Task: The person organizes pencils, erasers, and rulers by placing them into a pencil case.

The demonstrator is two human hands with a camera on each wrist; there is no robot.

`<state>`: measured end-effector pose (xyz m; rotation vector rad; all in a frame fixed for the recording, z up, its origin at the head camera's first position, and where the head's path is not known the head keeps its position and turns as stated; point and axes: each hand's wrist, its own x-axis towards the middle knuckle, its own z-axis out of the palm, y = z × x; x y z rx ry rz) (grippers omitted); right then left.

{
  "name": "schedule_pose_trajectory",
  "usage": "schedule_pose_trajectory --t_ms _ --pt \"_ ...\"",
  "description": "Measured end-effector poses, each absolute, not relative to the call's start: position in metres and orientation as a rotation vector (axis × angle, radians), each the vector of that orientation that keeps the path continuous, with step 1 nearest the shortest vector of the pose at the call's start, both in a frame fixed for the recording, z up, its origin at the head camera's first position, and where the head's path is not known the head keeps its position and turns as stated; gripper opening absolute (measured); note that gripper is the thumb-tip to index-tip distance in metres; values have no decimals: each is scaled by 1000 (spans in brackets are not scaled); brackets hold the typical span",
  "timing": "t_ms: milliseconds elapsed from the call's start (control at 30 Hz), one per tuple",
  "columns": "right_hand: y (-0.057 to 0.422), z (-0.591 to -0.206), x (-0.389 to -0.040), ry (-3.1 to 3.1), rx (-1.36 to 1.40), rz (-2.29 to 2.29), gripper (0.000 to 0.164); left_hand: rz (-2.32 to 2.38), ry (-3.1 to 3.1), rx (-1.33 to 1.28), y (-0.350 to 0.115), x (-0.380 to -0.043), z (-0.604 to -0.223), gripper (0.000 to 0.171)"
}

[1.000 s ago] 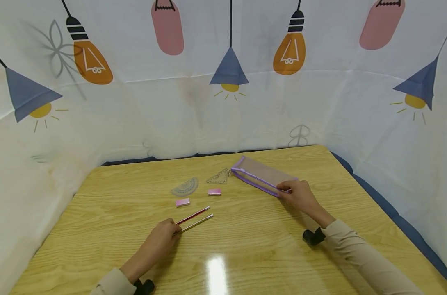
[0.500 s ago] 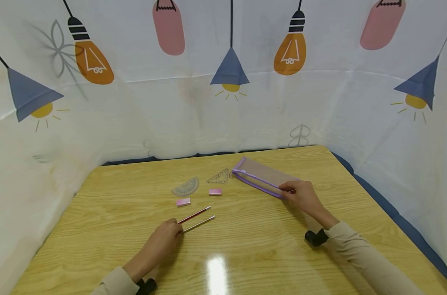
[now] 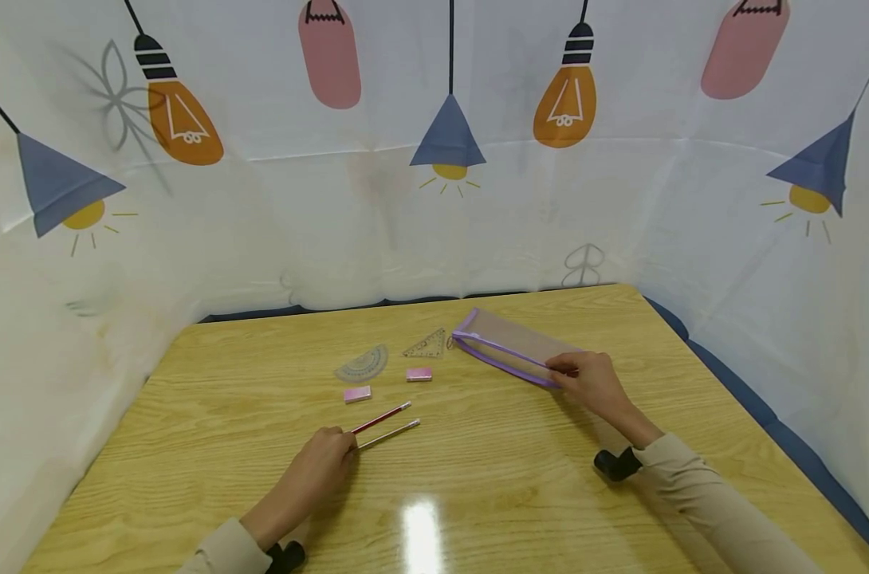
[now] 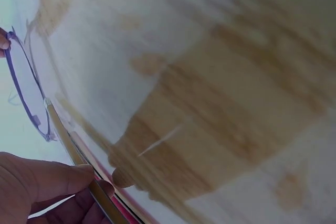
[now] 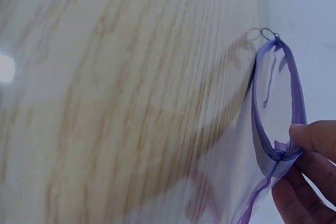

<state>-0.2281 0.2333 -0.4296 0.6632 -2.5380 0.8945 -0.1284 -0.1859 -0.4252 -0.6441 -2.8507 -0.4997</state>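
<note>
My left hand (image 3: 314, 469) grips two pencils, a red one (image 3: 381, 418) and a gold one (image 3: 391, 434), low over the table. Their eraser ends point away to the right and spread a little apart. Thumb and fingers pinch the gold pencil in the left wrist view. On the right, my right hand (image 3: 589, 387) holds the near corner of a see-through pencil pouch (image 3: 524, 333) with purple trim. Its zipped mouth gapes in the right wrist view, where my thumb (image 5: 315, 137) lies on the purple rim (image 5: 299, 95).
Two pink-and-white erasers (image 3: 418, 374) lie mid-table, the second eraser (image 3: 357, 394) nearer the left hand. Behind them are a clear protractor (image 3: 363, 363) and a set square (image 3: 426, 344) close to the pouch's left end. A printed curtain (image 3: 377, 231) rises behind the wooden table (image 3: 492, 494).
The right hand has shifted slightly to the right with the pouch corner, and the lower purple edge now bows outward more. The left hand has moved a little right with the pencils.
</note>
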Motion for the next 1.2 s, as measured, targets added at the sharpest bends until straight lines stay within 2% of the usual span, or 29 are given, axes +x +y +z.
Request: schedule_pose_trajectory --t_ms 1200 --pt "229 -426 -223 -2402 591 950 11 -543 -2721 -669 -175 -129 -410 14"
